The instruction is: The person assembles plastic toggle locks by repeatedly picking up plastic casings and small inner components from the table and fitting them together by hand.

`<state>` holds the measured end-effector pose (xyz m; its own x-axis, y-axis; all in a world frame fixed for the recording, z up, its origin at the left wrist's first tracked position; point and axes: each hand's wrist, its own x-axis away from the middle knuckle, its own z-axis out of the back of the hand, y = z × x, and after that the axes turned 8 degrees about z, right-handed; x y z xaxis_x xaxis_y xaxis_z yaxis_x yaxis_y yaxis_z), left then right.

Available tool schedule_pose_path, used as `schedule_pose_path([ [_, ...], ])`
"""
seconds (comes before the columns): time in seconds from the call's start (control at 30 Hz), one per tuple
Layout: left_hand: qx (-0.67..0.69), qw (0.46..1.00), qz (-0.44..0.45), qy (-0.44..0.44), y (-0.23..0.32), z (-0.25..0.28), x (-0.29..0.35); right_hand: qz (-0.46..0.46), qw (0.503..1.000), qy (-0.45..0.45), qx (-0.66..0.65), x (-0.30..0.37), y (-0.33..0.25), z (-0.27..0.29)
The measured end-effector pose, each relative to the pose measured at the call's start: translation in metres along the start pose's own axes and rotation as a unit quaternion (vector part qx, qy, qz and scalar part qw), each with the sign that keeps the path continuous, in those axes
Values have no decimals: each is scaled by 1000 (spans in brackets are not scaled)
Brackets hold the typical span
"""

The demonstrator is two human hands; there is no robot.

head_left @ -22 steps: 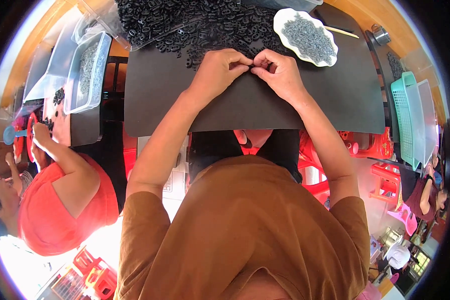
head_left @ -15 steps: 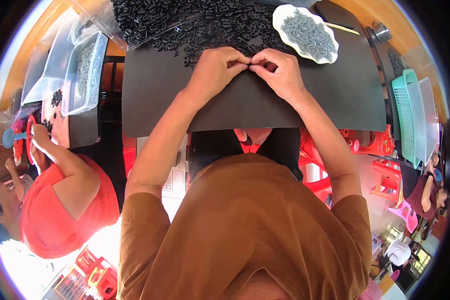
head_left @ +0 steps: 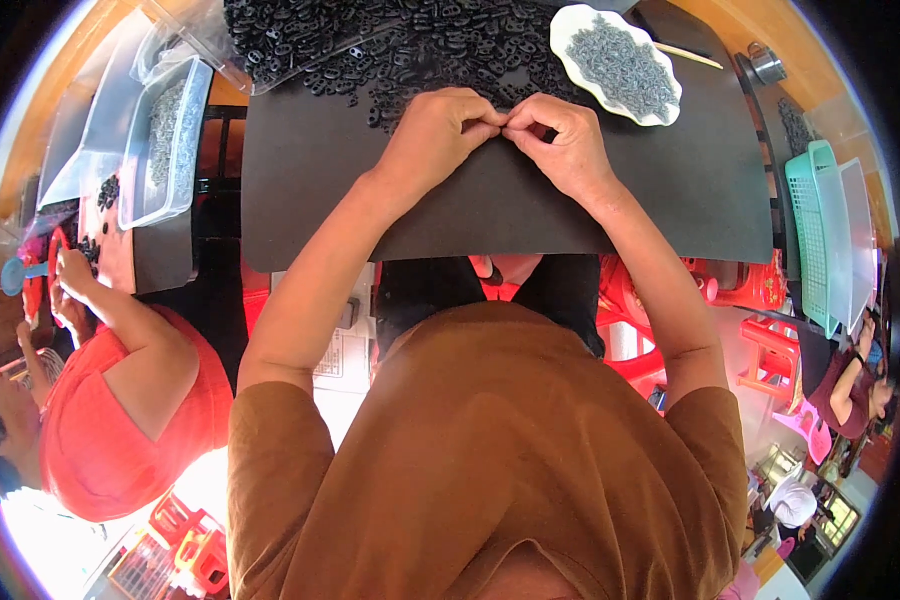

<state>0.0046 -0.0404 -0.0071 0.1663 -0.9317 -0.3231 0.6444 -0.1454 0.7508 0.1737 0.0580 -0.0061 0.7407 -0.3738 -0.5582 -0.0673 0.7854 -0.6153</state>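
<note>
Over the dark table (head_left: 490, 220), my left hand (head_left: 436, 138) and my right hand (head_left: 564, 150) meet fingertip to fingertip. Each has thumb and forefinger pinched together. Whatever lies between them is too small and too covered to make out. Just beyond my fingers spreads a big heap of small black oval pieces with holes (head_left: 400, 50), partly under clear plastic. To the right of the heap, a white scalloped dish (head_left: 653, 119) holds many tiny grey translucent pieces (head_left: 618, 66).
A thin light stick (head_left: 695, 57) lies beside the dish. Left stands a clear plastic box (head_left: 160, 215) of grey pieces, near a person in red (head_left: 140, 420). At right are a mint-green basket (head_left: 808, 220), a metal cup (head_left: 766, 66) and red stools (head_left: 770, 355).
My hands stay joined at nearly the same place, with only a slight shift of the fingers. The view has moved slightly.
</note>
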Motion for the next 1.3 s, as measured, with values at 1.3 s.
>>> schedule_pose_path([
  [1.3,-188,969,-155,31,9,-29,-31,-34,984,-6,176,-24,24,69],
])
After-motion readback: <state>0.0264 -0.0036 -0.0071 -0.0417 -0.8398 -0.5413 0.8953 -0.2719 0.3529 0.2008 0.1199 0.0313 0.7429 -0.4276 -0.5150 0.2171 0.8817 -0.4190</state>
